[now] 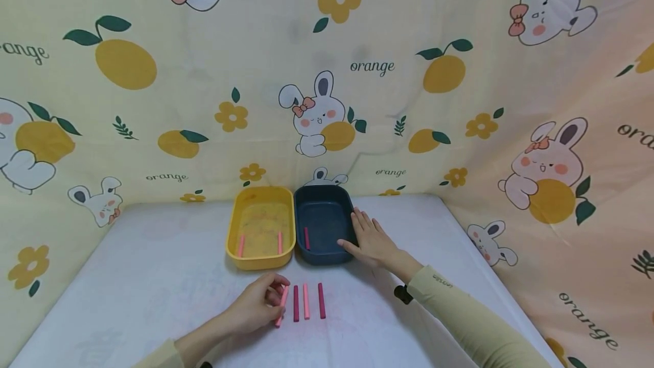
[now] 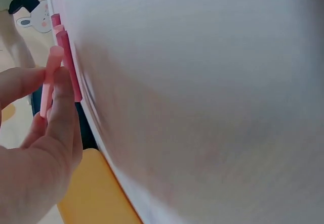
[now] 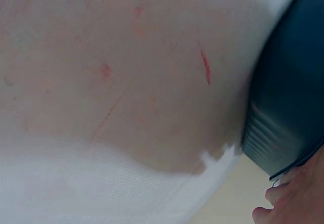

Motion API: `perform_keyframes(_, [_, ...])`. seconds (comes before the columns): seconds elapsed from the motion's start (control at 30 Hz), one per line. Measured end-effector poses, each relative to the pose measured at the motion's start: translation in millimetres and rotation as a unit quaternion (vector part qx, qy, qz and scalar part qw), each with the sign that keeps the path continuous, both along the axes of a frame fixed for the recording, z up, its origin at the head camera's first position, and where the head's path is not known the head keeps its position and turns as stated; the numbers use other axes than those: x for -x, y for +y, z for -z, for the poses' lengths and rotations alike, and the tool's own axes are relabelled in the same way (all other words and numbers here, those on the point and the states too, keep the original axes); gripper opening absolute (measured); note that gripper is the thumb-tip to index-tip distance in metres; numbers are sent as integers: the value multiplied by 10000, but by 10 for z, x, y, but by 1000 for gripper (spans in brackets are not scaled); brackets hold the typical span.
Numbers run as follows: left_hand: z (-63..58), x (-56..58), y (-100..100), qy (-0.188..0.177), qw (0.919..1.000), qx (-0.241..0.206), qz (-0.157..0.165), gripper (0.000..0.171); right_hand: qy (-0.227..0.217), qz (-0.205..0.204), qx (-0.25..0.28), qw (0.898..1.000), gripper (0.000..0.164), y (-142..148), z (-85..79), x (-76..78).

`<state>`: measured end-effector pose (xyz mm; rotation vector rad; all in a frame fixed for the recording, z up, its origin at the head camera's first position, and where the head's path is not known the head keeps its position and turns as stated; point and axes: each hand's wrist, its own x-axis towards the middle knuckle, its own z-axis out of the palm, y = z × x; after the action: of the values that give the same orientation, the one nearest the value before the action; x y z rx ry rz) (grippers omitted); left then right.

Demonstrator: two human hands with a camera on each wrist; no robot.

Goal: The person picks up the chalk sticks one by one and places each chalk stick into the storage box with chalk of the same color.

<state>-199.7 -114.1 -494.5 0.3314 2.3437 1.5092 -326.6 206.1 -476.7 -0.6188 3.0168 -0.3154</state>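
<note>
Pale pink, one slim stick (image 1: 284, 297) is slanting in the pinch of the left hand (image 1: 257, 301), off the near-left corner of the blue tray (image 1: 329, 258). Three more sticks (image 1: 306, 301) are lying on the desk (image 1: 368, 328) just in front of that tray. The right hand (image 1: 372, 241) is spreading straight fingers along the tray's right rim, probably steadying it. One dark stick (image 1: 307, 238) is resting inside; touching its left side, a yellow tray (image 1: 261, 263) is holding two pale sticks (image 1: 280, 243). Pinching lightly and keeping clear of the row would be serving this step well.
</note>
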Motion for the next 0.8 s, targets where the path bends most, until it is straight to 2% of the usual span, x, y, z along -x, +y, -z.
perform_keyframes(0.13, [-37,-13,-22,-141,9998,-150,-59,52,16,-5,-10,10000,101,-1,6,-2])
perform_keyframes(0.5, [-197,-6,-91,279,9973,-652,-192,53,8,-21,-51,10000,100,-2,-3,-10])
perform_keyframes(0.8, [-345,82,-72,405,9917,-916,-811,54,54,-59,-17,10000,101,4,-7,-14])
